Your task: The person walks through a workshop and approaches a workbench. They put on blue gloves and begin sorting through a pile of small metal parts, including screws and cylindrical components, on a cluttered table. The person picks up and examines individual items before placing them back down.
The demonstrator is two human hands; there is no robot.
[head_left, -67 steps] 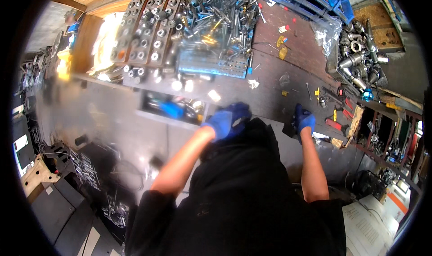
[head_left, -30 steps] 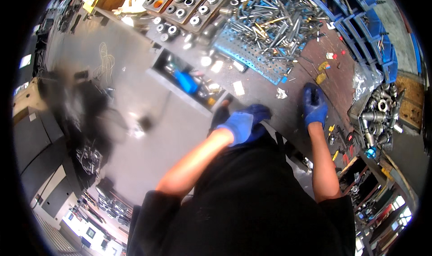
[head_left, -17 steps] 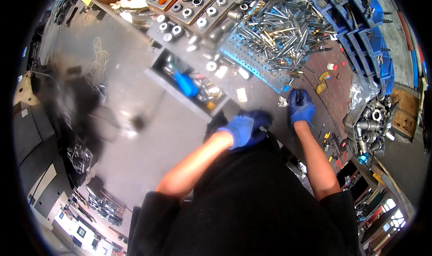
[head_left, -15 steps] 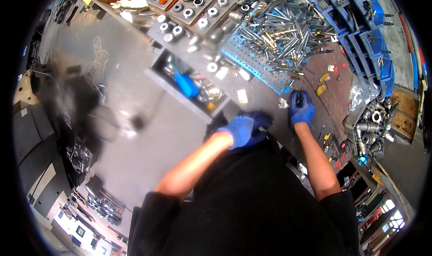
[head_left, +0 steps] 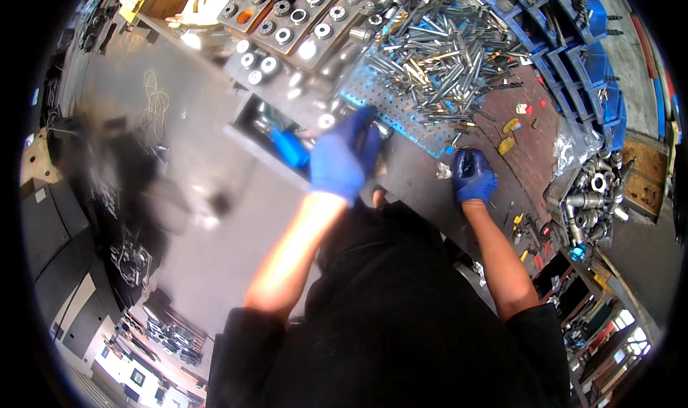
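Observation:
My left hand, in a blue glove, reaches over the right end of a pulled-out drawer. Its fingers stretch forward and apart, somewhat blurred, with nothing visible between them. Inside the drawer lies a bright blue object among small parts; the hand covers the rest. On the bench my right hand, also gloved in blue, is closed with curled fingers. Whatever it may hold is hidden. Beside it lies a crumpled silvery scrap. Beyond both hands, a heap of drill bits and cutters covers much of a blue perforated mat.
Collets stand in a metal rack at the back, with several loose ones before it. Blue bins line the right. Nearer are a clear plastic bag, a container of metal fittings and yellow pieces.
My left hand has moved forward and left from beside my body to over the drawer, its fingers now extended. The right hand stays closed in about the same place. The view has shifted slightly.

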